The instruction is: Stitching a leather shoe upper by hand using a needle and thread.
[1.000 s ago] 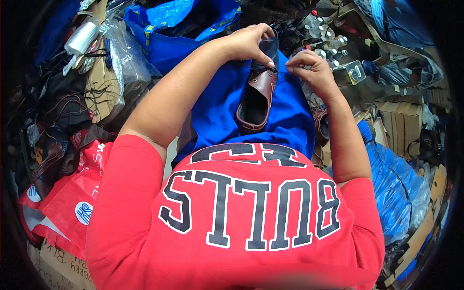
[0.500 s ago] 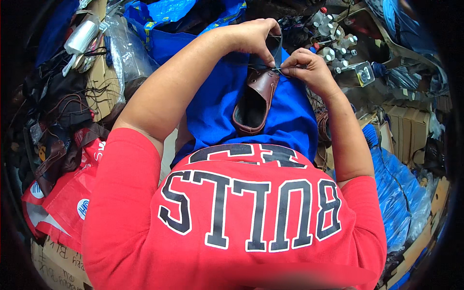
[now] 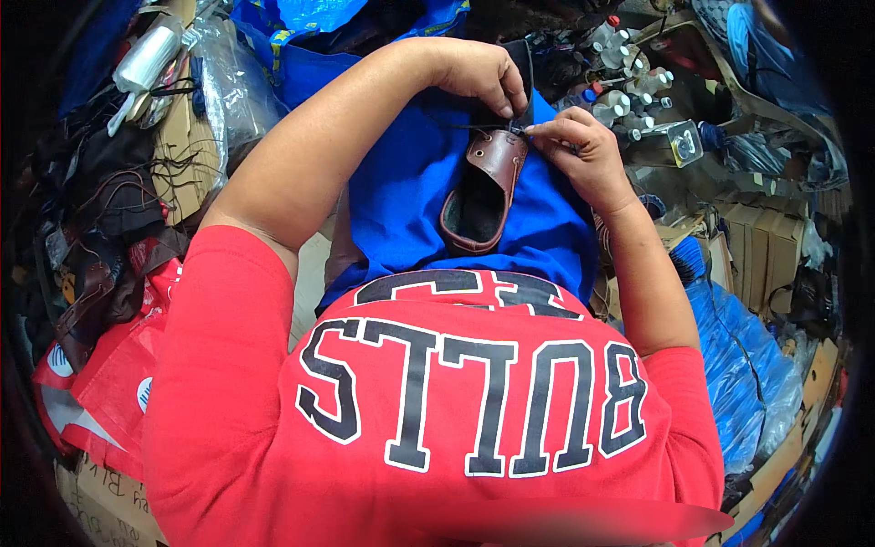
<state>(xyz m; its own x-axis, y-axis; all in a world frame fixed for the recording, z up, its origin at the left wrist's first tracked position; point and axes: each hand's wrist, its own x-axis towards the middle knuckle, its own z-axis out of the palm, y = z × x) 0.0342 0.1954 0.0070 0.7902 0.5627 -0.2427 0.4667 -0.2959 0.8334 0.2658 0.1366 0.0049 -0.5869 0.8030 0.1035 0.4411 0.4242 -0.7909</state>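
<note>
A brown leather shoe [image 3: 507,157] with eyelets lies on the blue cloth [image 3: 401,201] over my lap, its opening toward me. Just beyond the eyelet end, my left hand [image 3: 492,84] is closed, thumb and fingers pinched downward. On the other side, my right hand [image 3: 583,153] pinches close to the shoe's edge, its fingertips nearly meeting the left ones. Between them is a small dark knot of strands, too fine to make out. A dark cord [image 3: 456,126] runs leftward from there. Behind the fingers rises a black strap [image 3: 522,64].
Several small bottles [image 3: 629,91] stand at the far right, near a clear container [image 3: 684,143]. Cardboard boxes [image 3: 766,242] and blue plastic sheeting [image 3: 729,356] are on my right. To the left lie a plastic-wrapped roll [image 3: 149,56], dark laces and a red bag [image 3: 109,392].
My left hand has come down a little, its fingers now curled closer together. The right hand has shifted slightly down. The shoe stays in nearly the same place.
</note>
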